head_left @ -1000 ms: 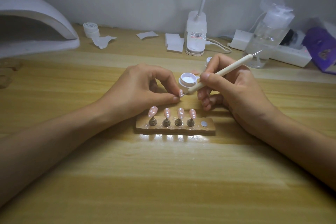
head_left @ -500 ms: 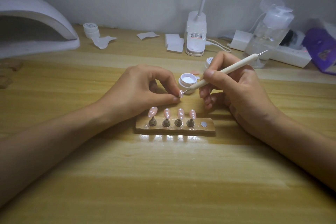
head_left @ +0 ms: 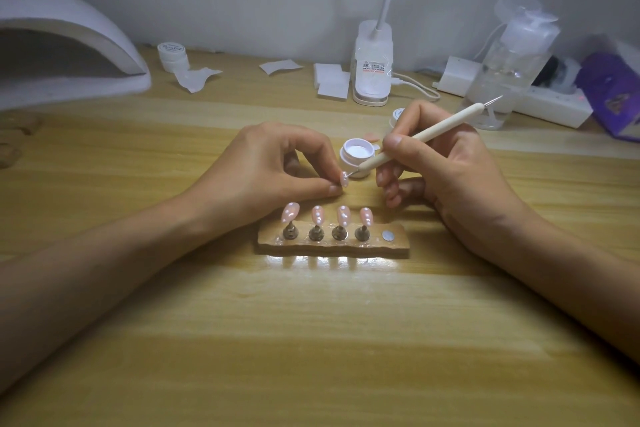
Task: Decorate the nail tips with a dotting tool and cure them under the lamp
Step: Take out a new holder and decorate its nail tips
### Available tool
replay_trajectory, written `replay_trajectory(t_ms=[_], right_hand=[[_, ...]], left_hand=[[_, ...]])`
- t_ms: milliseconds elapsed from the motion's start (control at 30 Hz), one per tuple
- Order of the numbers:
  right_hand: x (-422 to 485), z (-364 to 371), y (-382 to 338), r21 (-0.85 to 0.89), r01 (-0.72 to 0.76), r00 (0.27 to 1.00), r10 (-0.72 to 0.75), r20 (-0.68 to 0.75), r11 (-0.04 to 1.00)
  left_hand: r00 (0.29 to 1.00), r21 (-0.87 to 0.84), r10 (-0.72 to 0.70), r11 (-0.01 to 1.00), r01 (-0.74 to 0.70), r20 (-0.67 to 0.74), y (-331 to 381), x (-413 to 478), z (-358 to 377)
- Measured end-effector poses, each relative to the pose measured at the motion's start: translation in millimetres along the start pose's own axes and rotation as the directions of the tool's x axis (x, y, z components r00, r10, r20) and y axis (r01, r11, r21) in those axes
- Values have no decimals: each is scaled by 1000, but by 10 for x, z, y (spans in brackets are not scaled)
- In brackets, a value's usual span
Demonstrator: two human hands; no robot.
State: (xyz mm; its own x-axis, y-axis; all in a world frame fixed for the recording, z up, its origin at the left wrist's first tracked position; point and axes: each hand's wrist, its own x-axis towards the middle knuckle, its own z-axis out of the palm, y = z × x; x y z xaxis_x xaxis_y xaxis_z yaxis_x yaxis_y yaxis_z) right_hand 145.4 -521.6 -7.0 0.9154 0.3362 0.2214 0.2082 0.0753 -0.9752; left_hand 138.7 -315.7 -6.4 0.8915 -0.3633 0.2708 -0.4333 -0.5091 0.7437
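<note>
Nail tip [head_left: 344, 179] under the dotting tool [head_left: 426, 139], just behind the wooden stand [head_left: 332, 244].
The left hand [head_left: 263, 170] pinches the nail tip between thumb and fingers [head_left: 320, 152]; the right hand [head_left: 450, 166] grips the dotting tool like a pen, its metal point touching the nail tip. Four dotted tips [head_left: 343, 213] sit on the stand's pegs. An open white pot [head_left: 356, 157] stands behind the stand; the curing lamp [head_left: 69, 55] is far behind-left of it on the tabletop [head_left: 311, 340].

No text could be read.
The desk lamp base [head_left: 372, 62] carried a red-and-black printed label, too blurred to read; a small white jar [head_left: 172, 54] well left of it showed script on its lid, also unreadable.
</note>
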Motion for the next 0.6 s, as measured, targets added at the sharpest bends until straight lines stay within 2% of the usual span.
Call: replay_trajectory(t_ms=[600], right_hand=[[2,-8,7,-9,-1,1000,1,14,1000]], left_hand=[[1000,4,2,1000,-2,1,-4,0,1]])
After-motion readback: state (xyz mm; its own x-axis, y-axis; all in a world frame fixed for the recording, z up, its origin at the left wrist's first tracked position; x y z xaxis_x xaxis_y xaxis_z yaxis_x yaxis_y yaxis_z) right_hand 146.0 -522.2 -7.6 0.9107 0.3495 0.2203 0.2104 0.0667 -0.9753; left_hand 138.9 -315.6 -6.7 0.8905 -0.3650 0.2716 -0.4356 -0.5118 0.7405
